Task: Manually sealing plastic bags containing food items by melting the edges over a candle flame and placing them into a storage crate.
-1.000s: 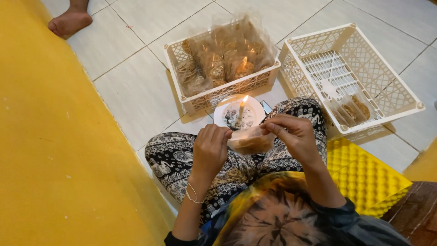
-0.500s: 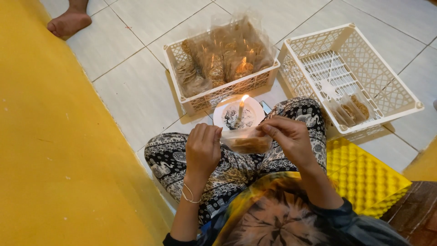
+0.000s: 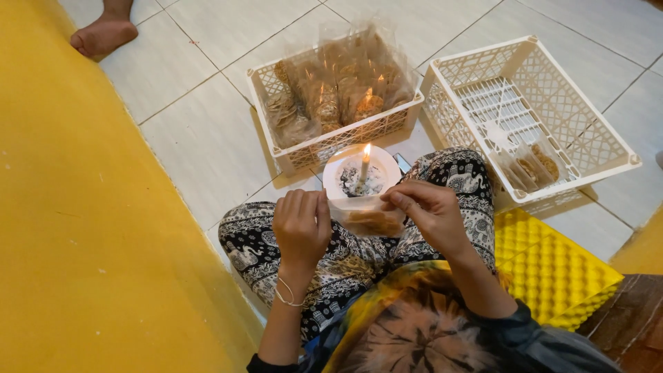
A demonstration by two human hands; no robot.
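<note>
Head view: white tiled floor (image 3: 200, 138), yellow mat (image 3: 83, 228); our hands (image 3: 302, 224) (image 3: 428, 211) still pinch the snack bag (image 3: 366, 217), now nearer the candle (image 3: 364, 162).

Both hands raised: left hand (image 3: 301, 224) & right hand (image 3: 427, 213) pinching.

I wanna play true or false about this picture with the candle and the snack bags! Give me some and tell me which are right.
1. The candle on the small white plate is lit. True.
2. Both hands hold one clear snack bag: left hand and right hand. True.
3. The right basket is packed full of bags. False: it holds only a few, near its front corner.
4. The left basket is empty. False: it is full of clear snack bags.
5. A bare foot shows at the top left. True.
</note>
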